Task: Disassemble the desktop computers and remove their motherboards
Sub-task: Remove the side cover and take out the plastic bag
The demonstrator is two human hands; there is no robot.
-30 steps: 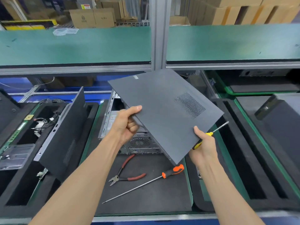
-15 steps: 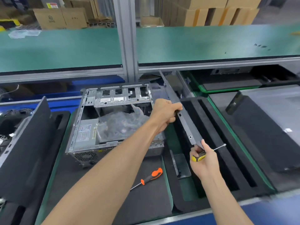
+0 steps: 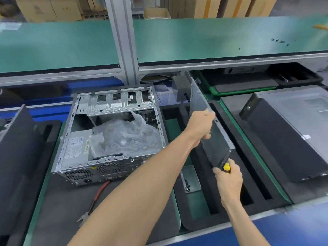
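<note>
On the worktop (image 3: 58,206), at nine o'clock of the hands, the desktop computer (image 3: 113,135) lies open, a plastic bag (image 3: 124,137) over its insides; no motherboard shows. The left hand (image 3: 201,126) has its grip closed on the side panel (image 3: 215,137), held on edge over the slotted foam tray (image 3: 236,190). The right hand (image 3: 228,180) grips a yellow screwdriver (image 3: 226,167) and steadies the panel's near corner. Likely next: seat it squarely in a slot.

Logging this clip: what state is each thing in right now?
Case: open, side panel off, on its side.
Side panel: on edge over the foam tray, gripped by both hands.
Left hand: grips panel's top edge.
Right hand: holds panel's near corner and a yellow screwdriver.
Pliers: lying unused.
</note>
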